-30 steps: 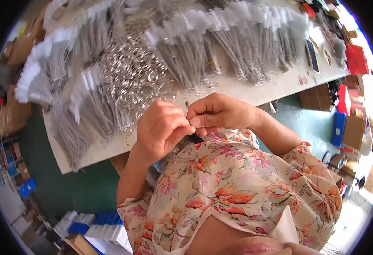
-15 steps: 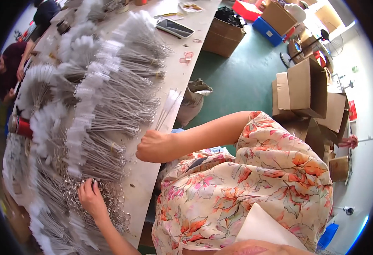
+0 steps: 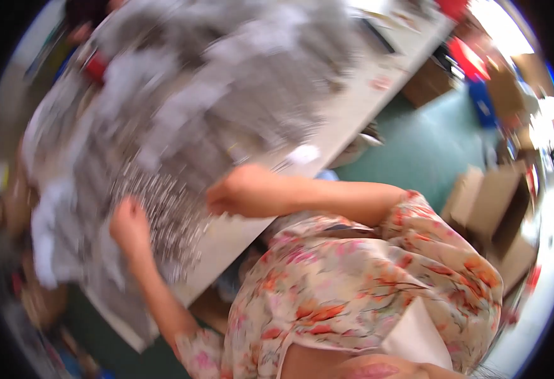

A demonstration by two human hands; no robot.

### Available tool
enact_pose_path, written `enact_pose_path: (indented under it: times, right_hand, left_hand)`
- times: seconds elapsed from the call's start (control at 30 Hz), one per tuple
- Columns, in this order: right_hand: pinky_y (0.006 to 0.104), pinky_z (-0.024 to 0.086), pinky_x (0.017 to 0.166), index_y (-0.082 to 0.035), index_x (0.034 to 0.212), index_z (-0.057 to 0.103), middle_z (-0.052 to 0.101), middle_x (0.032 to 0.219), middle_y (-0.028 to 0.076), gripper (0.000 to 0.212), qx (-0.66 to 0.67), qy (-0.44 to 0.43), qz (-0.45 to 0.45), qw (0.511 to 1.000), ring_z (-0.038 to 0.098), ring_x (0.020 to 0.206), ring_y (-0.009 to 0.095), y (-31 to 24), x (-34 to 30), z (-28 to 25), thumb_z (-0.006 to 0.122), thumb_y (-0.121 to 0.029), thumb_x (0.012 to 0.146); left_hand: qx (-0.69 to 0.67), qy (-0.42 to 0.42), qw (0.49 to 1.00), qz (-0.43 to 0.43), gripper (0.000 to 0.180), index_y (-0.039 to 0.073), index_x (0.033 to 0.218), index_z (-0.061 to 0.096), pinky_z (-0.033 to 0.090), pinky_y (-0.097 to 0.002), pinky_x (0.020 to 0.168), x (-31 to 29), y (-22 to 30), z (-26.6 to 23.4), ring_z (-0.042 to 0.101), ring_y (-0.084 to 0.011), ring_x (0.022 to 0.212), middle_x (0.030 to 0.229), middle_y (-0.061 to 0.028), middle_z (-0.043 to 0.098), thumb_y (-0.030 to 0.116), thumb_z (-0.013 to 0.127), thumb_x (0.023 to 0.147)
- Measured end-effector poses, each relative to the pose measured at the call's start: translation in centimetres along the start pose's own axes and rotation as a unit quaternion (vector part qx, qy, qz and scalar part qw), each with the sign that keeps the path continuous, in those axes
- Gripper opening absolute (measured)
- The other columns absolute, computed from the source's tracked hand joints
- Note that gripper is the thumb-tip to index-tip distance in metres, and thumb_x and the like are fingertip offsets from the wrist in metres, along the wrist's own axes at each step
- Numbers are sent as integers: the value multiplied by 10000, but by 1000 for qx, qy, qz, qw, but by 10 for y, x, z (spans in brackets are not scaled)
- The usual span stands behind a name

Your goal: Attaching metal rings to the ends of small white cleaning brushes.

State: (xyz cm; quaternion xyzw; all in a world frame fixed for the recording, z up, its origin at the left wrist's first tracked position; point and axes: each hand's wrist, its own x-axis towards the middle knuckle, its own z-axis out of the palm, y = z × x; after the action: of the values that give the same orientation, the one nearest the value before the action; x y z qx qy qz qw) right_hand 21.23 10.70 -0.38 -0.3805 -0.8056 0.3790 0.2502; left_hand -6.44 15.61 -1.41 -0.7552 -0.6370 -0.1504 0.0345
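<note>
Motion blurs much of the view. My right hand [image 3: 242,192] is closed over the table's near edge. A few thin wire-handled brushes with white bristles [image 3: 303,153] stick out beyond it, and its grip on them is partly hidden. My left hand [image 3: 132,227] has its fingers curled together at the left side of a heap of small shiny metal rings [image 3: 169,208]. Whatever it pinches is too smeared to make out. Beyond the rings, many bundled wire brushes [image 3: 270,88] cover the table, with white bristle ends toward the left.
The white table [image 3: 353,120] runs diagonally to the far right. A dark tray [image 3: 378,35] lies near its far end. Cardboard boxes [image 3: 492,202] and a blue crate [image 3: 481,101] stand on the green floor. A red can [image 3: 95,66] is at the far left, near another person [image 3: 86,16].
The whole view has swung, so the table now slants more. My left hand has drawn its fingers in and sits at the side of the ring heap. My right hand remains closed near the table edge.
</note>
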Motion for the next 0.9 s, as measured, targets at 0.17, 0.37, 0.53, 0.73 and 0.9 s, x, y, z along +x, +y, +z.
enact_pose_path:
  times: [0.17, 0.37, 0.53, 0.73, 0.9]
  right_hand:
    - [303, 467, 591, -11, 846, 615, 608, 706, 96, 111, 157, -10, -12, 987, 582, 613, 206, -25, 28, 0, 563, -107, 828]
    - [281, 425, 594, -5, 850, 624, 543, 813, 95, 127, 122, -17, -18, 992, 528, 642, 171, -25, 46, 10, 575, -122, 844]
    - [253, 410, 583, 2, 863, 627, 545, 857, 78, 143, 276, 16, -14, 961, 506, 648, 127, -24, 47, 31, 581, -133, 856]
    - [238, 405, 578, 25, 872, 629, 551, 865, 77, 138, 371, 29, -21, 928, 491, 661, 97, -31, 41, 34, 608, -110, 847]
    - [261, 447, 610, 4, 846, 639, 580, 883, 92, 76, 247, 23, -130, 960, 567, 704, 163, -37, 34, 22, 631, -59, 802]
  left_hand:
    - [-99, 51, 984, -140, 80, 42, 780, 574, 449, -367, 582, -19, 25, -31, 589, -295, 638, 707, -143, 612, 120, 575, 798]
    - [-420, 15, 876, -239, 102, -19, 911, 609, 469, -216, 595, -44, 38, -32, 606, -109, 655, 775, -70, 639, 24, 541, 850]
    - [-474, 111, 859, -158, 171, -4, 985, 617, 483, -216, 554, -65, 73, -34, 598, -94, 612, 772, -51, 623, -33, 564, 826]
    - [-336, 217, 914, -70, 189, 16, 965, 628, 465, -227, 542, -68, 88, -28, 590, -119, 634, 761, -78, 607, -56, 600, 792]
    - [-318, 228, 920, -3, 169, 4, 974, 616, 479, -217, 586, -76, 86, -26, 593, -100, 673, 822, -72, 630, -49, 583, 817]
